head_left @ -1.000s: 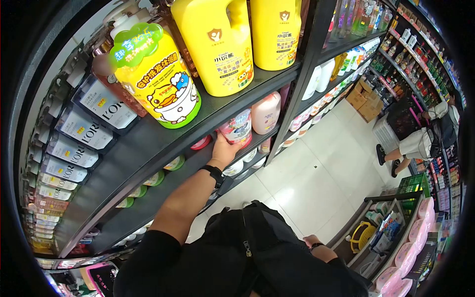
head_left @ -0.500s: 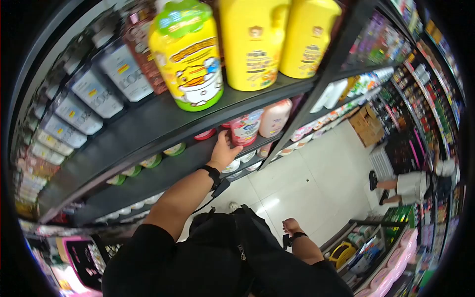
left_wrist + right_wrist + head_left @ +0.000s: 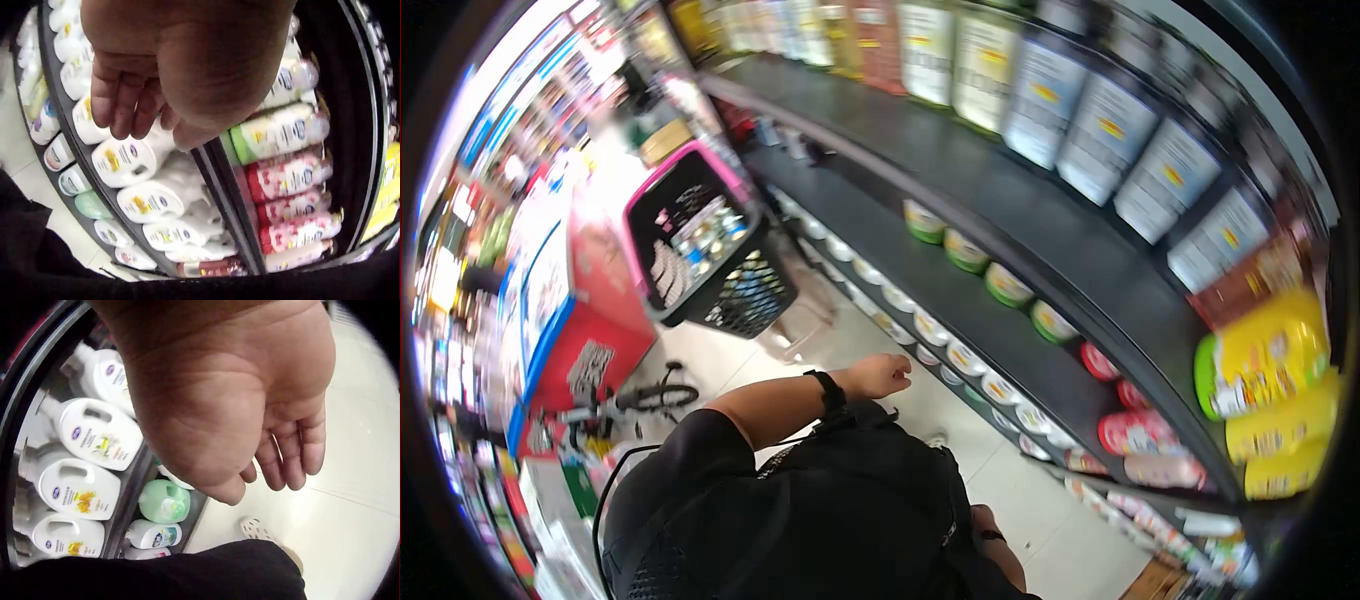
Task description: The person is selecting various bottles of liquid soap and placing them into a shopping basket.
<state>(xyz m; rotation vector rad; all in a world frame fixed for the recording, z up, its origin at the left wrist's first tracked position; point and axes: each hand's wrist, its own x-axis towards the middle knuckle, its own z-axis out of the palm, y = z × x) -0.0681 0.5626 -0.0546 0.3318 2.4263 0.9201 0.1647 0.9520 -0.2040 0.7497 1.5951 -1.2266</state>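
My left hand (image 3: pixel 882 376) is held in front of my body, away from the shelf, its fingers loosely curled around nothing. In the left wrist view that hand (image 3: pixel 187 69) hangs over white bottles (image 3: pixel 150 200), with pink-and-red bottles (image 3: pixel 290 178) to the right. Those pink bottles (image 3: pixel 1142 433) stand on the middle shelf (image 3: pixel 1000 360) in the head view. My right hand (image 3: pixel 983 518) hangs low at my side, partly covered by my black clothing. Seen from its own wrist, the right hand (image 3: pixel 231 406) is relaxed and empty, beside white pump bottles (image 3: pixel 78 487).
On the upper shelf are pump bottles (image 3: pixel 1105 130) and yellow bottles (image 3: pixel 1290 425). A pink-rimmed black basket (image 3: pixel 750 290) full of goods stands ahead on the left. Beyond it are a red cabinet (image 3: pixel 615 340) with a blue edge and a bicycle (image 3: pixel 658 397).
My left hand has come off the pink bottle, which stays on the shelf, and drawn back towards my body. The view has swung left along the aisle, bringing in the basket and bicycle.
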